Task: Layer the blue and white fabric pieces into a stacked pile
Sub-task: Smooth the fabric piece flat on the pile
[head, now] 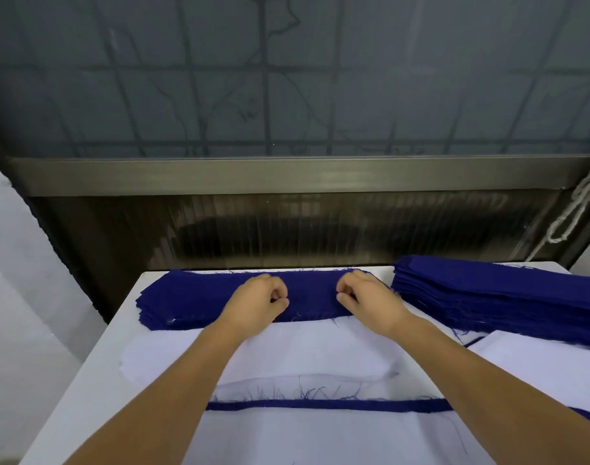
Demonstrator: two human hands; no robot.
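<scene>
We are partway through our pile.
Our left hand [260, 298] and right hand [364, 297] each pinch the top blue piece [199, 297] on the tabletop [125, 364]; many blue pieces [488, 290] wait at the right.

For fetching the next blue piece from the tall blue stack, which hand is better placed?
Probably the right hand. It sits nearer the tall blue stack at the table's right, with a free path. The left hand would have to cross over it. Both hands rest curled on the blue pile.
</scene>
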